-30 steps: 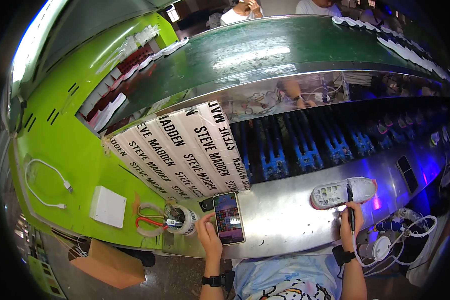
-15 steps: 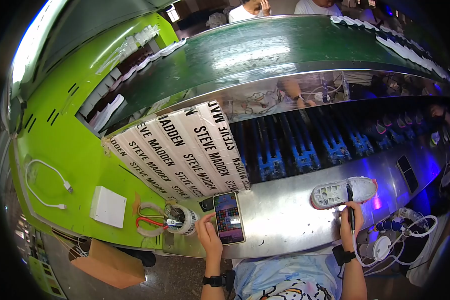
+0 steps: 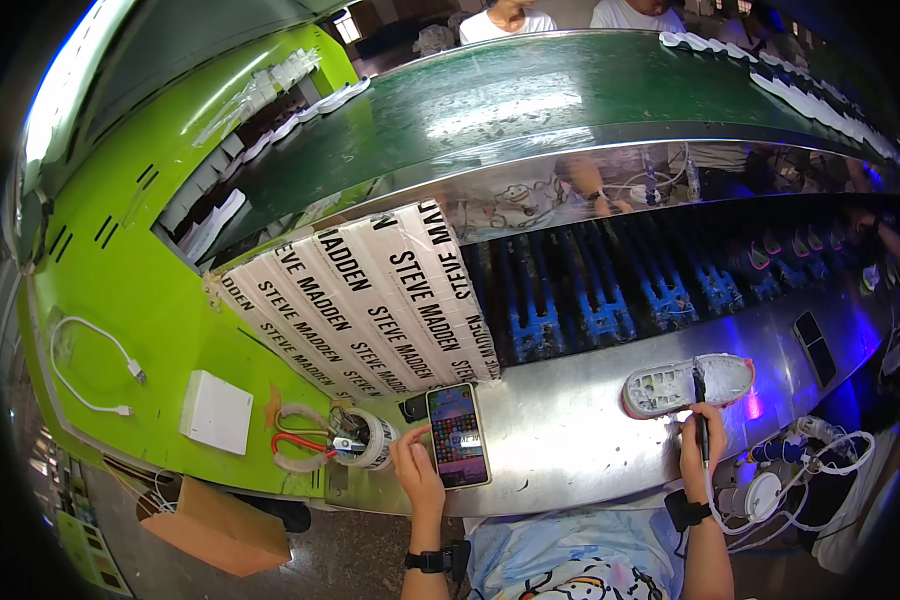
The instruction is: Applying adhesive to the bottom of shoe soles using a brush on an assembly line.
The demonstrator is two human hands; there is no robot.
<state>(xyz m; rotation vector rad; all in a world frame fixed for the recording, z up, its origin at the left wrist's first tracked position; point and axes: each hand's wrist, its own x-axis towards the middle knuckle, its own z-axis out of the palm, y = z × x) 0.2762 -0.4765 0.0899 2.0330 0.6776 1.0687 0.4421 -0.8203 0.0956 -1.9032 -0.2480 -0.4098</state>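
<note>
My right hand is closed round a black-handled brush with a white tube near its lower end. The dark upper end lies across a white shoe sole, whose inside shows a grid of hollows; the sole rests on the metal bench. My left hand has its fingers apart and holds nothing. Its index finger reaches to the left edge of a phone with a colourful tile game lit on its screen. Whether the fingertip touches the phone, I cannot tell.
A white printed carton stands behind the phone. Left of my left hand is a white tub of tools. Blue forked carriers run in a dark channel beyond the metal bench. A dark phone-shaped object lies right.
The blue carriers have shifted slightly left. Tiles on the phone screen look different and dimmer. A person across the belt has lowered a hand. My hands and the sole stay put.
</note>
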